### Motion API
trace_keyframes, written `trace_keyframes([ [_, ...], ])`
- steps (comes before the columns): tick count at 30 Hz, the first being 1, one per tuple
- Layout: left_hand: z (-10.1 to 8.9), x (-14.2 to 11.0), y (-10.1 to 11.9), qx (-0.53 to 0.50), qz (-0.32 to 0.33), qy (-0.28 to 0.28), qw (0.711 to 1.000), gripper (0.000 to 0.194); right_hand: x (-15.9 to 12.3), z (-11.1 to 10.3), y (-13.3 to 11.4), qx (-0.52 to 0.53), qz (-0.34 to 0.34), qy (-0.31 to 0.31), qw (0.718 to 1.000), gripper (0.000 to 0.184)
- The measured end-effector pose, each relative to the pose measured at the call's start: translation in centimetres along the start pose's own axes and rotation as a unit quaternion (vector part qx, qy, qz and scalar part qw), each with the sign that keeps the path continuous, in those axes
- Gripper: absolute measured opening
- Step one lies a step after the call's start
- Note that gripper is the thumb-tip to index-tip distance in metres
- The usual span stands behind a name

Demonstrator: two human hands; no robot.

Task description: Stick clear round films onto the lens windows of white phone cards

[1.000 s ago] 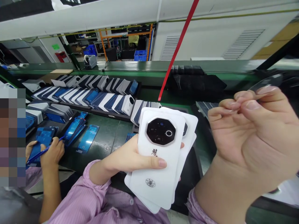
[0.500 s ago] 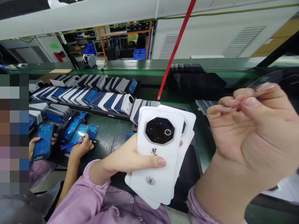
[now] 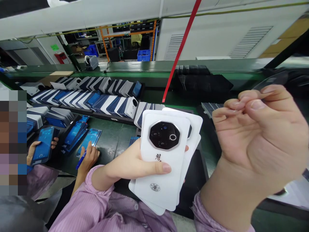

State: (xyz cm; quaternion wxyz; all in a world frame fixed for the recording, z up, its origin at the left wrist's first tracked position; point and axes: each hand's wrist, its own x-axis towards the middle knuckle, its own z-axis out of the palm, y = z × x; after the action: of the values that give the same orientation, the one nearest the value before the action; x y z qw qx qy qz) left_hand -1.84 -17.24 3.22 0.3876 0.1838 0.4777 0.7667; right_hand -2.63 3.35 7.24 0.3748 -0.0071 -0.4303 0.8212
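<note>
My left hand [image 3: 147, 166] grips a fanned stack of white phone back covers [image 3: 161, 196], its thumb lying across the top one. That top cover faces up, showing a black octagonal camera panel [image 3: 164, 135], dark lettering and a round emblem. At least two more covers stick out beneath it at different angles. Raised on the right, my right hand [image 3: 260, 129] has its fingertips pinched together, palm toward me. A thin clear film [image 3: 272, 80] sticks up from that pinch, faint against the dark background.
Black trays [image 3: 113, 118] hold rows of phone covers at the back left. To my left, a co-worker's hands [image 3: 89, 158] hold a blue-filmed panel and a blue pen over more blue panels [image 3: 74, 133]. Black bags [image 3: 202, 82] lie behind; a red strip [image 3: 180, 53] hangs ahead.
My hands stay nearly still, still holding the covers and the film. The co-worker's pen hand has moved right, from the panel in their other hand to a blue panel on the table.
</note>
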Motion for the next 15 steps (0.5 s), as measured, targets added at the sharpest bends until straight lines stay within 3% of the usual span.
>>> trace_keyframes([
  [8, 0.0, -0.1, -0.1, 0.004, -0.014, 0.015, 1.0, 0.049, -0.1, -0.2, 0.1, 0.015, 0.003, -0.016, 1.0, 0.025],
  [15, -0.9, 0.4, -0.2, 0.047, 0.009, -0.057, 0.997, 0.048, -0.1, -0.1, 0.0, 0.008, 0.0, -0.018, 1.0, 0.028],
])
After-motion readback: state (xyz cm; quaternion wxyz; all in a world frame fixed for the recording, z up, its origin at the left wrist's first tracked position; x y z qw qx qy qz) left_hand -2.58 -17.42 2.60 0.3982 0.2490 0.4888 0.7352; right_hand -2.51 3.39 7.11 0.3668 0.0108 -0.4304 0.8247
